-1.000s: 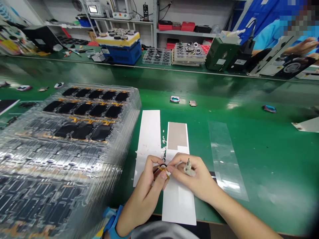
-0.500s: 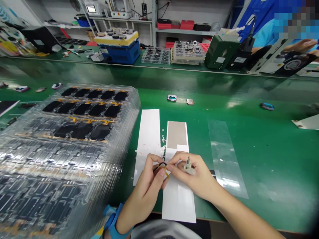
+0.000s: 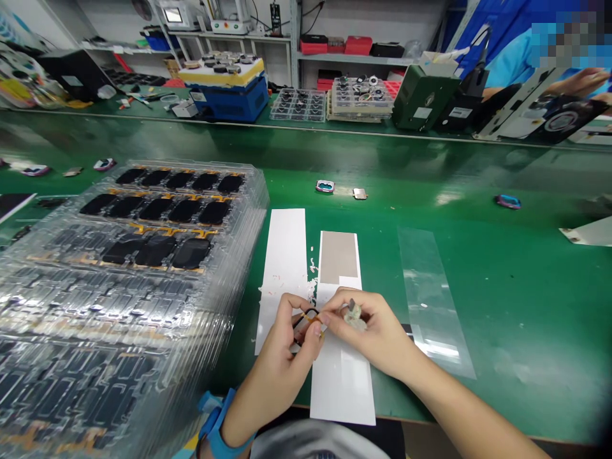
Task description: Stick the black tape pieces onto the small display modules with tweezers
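My left hand [image 3: 282,347] and my right hand [image 3: 370,328] meet above the white sheets. Between their fingertips is a small black frame with a yellow flex strip [image 3: 308,320], partly hidden by my fingers. My right hand also keeps a pale wad with a dark tip [image 3: 354,317] tucked against its fingers. Under my hands lies a long white backing sheet [image 3: 342,389] carrying a grey rectangular pad [image 3: 338,257]. A second white sheet [image 3: 285,255] lies to its left, with white scraps along its edge.
A tall stack of clear blister trays [image 3: 143,299] holding black panels stands to my left on the green bench [image 3: 478,280]. A clear film strip [image 3: 430,293] lies to the right. Small parts [image 3: 324,186] sit beyond the sheets. A co-worker's hand [image 3: 581,83] shows at the upper right.
My right hand has shifted slightly left, bringing the pale wad closer to the black frame. The frame has turned a little between my fingers, showing more of its open shape.
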The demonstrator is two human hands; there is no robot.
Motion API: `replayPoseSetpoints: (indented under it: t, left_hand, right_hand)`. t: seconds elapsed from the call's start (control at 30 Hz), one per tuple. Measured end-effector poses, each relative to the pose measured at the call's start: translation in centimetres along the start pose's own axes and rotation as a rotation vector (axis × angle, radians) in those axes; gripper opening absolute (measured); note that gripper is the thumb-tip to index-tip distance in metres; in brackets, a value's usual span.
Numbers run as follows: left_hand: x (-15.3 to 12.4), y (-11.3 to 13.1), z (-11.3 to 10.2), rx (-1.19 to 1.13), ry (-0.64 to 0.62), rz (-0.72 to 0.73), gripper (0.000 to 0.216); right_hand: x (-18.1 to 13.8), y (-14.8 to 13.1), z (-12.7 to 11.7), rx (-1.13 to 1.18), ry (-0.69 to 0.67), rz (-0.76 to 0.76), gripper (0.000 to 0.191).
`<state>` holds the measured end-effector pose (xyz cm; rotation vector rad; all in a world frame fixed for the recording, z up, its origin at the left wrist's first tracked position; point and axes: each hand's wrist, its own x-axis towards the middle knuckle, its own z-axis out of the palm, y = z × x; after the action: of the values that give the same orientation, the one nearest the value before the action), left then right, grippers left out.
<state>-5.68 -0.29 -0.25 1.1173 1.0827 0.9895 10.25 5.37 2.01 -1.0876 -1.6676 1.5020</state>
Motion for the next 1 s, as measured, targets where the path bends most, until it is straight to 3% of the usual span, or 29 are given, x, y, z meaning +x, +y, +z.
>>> replayPoseSetpoints:
  t: [0.1,0.23,0.3,0.43,0.6,1.0]
  left_hand:
    - [0.2,-0.2,-0.1,0.056,0.029,0.044,0.013]
    - [0.5,0.5,0.0,0.277,0.026,0.075,0.012]
    - [0.8,1.2,0.4,0.455,0.002,0.107,0.011]
    - [1.7,1.7,1.6,0.765,-0.079,0.249,0.020]
    - [2.8,1.0,2.3,0.972,-0.109,0.353,0.023]
    - [3.1,1.0,2.8,1.108,-0.139,0.324,0.023]
  right_hand:
    - [0.1,0.4,-1.5,0.049,0.069,-0.008,0.025]
    - [0.3,0.6,-4.7,-0.047,0.383,-0.070,0.040]
    - [0.6,0.8,-5.6,-0.059,0.471,-0.065,0.042]
    - [1.5,2.3,-5.1,0.044,0.475,-0.025,0.041]
    - [2.0,3.9,-3.2,0.114,0.472,-0.014,0.039]
    - [2.3,4.0,-3.1,0.201,0.490,0.024,0.037]
